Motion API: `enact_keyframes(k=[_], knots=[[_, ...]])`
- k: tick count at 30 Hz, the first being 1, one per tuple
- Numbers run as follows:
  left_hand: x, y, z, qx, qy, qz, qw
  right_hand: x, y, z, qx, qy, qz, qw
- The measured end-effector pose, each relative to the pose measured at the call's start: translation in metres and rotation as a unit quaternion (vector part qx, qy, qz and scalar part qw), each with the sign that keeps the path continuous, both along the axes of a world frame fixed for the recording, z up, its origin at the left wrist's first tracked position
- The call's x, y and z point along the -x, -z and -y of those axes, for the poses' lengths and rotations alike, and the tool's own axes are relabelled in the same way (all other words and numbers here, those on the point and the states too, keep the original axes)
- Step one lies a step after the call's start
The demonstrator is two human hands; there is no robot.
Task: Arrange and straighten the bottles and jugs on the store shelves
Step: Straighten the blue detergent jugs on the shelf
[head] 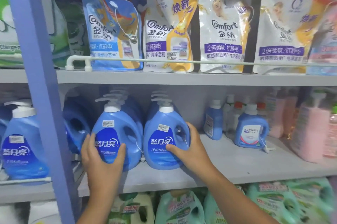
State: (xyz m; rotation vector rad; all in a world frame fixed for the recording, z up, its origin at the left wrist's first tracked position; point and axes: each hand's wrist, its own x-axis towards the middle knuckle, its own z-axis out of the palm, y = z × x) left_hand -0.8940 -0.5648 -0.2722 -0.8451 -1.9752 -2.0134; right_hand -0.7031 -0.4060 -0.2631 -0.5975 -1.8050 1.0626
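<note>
Head view: left hand (102,154) grips left blue jug (116,132), thumb across its 蓝月亮 label. Right hand (189,149) grips right blue jug (164,138), label 蓝月亮 手洗专用, fingers round the handle side. Both jugs upright, side by side on middle shelf (237,165). Above the hands: Comfort 金纺 pouches (222,29), one tagged 10.00. Right of the hands: small blue bottle (250,129).

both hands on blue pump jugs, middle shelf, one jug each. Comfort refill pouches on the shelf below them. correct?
Not quite. The head view shows the Comfort refill pouches on the shelf above the jugs, not below; green jugs sit below. The rest holds: the left hand grips the left blue pump jug and the right hand grips the right blue pump jug, both on the middle shelf.
</note>
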Motion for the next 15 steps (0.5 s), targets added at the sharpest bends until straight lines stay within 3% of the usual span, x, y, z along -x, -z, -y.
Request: enact_keyframes(k=[3,5,7,9,12,15], knots=[[-0.061,0.005,-0.011,-0.103,0.022,-0.127,0.986,-0.042,-0.002,-0.027,-0.01,0.096,0.036,0.995],[-0.099,0.004,-0.025,-0.12,0.1,-0.187,0.97,-0.086,-0.003,-0.059,-0.016,0.2,0.033,0.979],[-0.132,-0.001,-0.041,-0.106,0.176,-0.195,0.959,-0.132,-0.006,-0.095,-0.018,0.303,0.044,0.952],[-0.16,-0.004,-0.063,-0.063,0.233,-0.167,0.956,-0.17,-0.01,-0.132,-0.024,0.355,0.06,0.933],[-0.196,-0.016,-0.104,0.025,0.312,-0.05,0.949,-0.201,-0.018,-0.178,-0.034,0.355,0.094,0.93],[-0.215,-0.034,-0.162,0.066,0.315,0.032,0.946,-0.21,-0.024,-0.207,-0.068,0.362,0.135,0.92]])
